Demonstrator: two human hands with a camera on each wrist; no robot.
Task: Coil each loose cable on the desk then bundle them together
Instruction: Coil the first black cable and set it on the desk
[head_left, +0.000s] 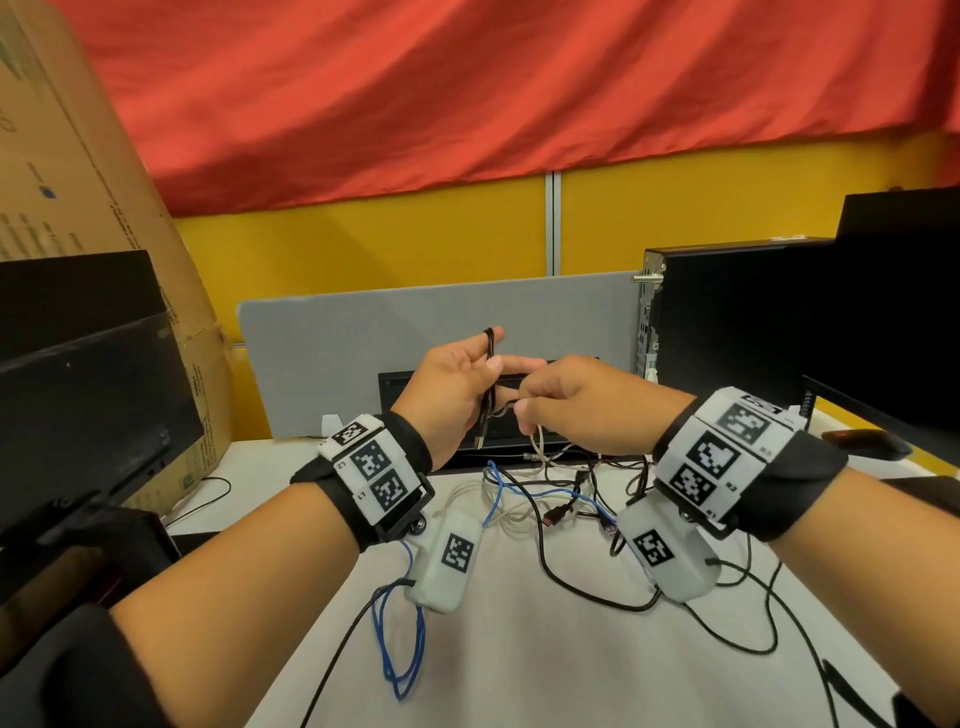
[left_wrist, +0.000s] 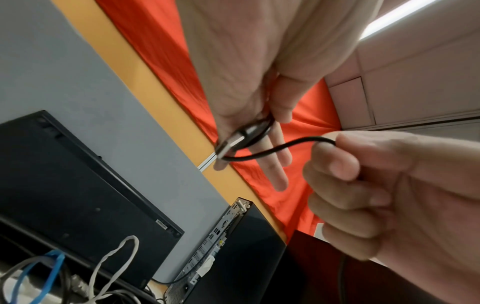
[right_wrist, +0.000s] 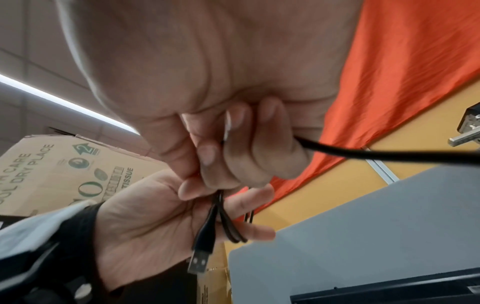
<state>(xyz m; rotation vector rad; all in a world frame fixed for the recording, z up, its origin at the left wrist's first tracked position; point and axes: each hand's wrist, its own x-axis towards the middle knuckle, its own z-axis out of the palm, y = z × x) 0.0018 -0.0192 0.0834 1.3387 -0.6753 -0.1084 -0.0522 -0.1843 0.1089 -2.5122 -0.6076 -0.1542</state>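
My left hand (head_left: 491, 358) is raised above the desk with a black USB cable (head_left: 488, 400) looped over its straight fingers. Its thumb lies across the loops, and the USB plug (right_wrist: 198, 263) hangs below the palm. My right hand (head_left: 524, 410) is a fist right beside it, gripping the same cable's free length (left_wrist: 285, 146), which runs out of the fist (right_wrist: 363, 156). Below the hands a tangle lies on the white desk (head_left: 519, 665): a blue cable (head_left: 400, 660), a white cable (head_left: 509, 512) and black cables (head_left: 571, 587).
A cardboard box (head_left: 78, 182) and a black monitor (head_left: 88, 415) stand at the left. A computer tower (head_left: 727, 322) and a mouse (head_left: 867, 441) are at the right. A grey partition (head_left: 363, 353) closes the back of the desk.
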